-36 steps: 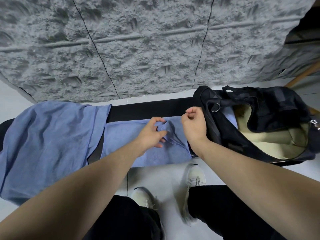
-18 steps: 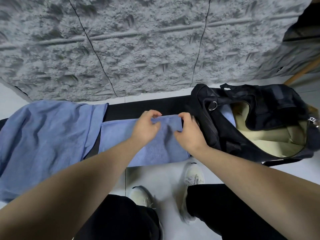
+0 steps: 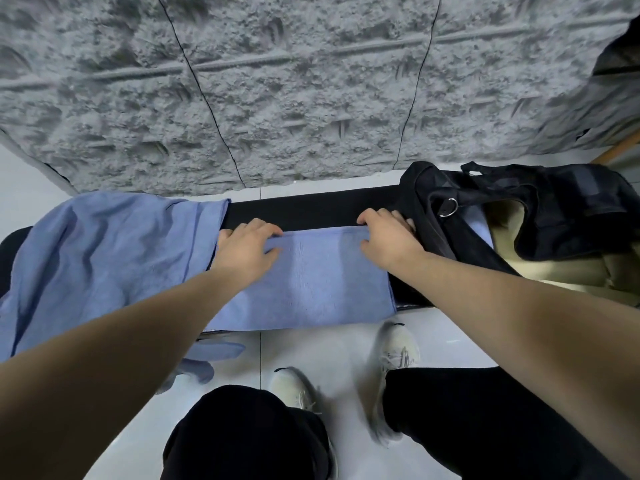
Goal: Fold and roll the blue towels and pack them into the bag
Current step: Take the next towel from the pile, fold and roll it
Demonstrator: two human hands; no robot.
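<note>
Since half a second ago both hands have spread apart along the far edge of the folded towel, from close together at its middle to its two far corners.

At the left, a loose, rumpled blue cloth towel (image 3: 104, 258) lies heaped over the end of the black bench (image 3: 311, 209), one edge hanging toward the pale tiled floor (image 3: 329, 355). Next, the left hand (image 3: 244, 249) presses palm down on the far left corner of the flat, folded blue towel (image 3: 311, 282), fingers curled over its edge. The right hand (image 3: 389, 237) does the same at the far right corner, fingers bent over the fold; whether either hand pinches the cloth cannot be told. At the right, touching that hand, sits the open black fabric duffel bag (image 3: 554, 202) with a tan lining; a strip of blue towel (image 3: 479, 225) shows inside its mouth.
</note>
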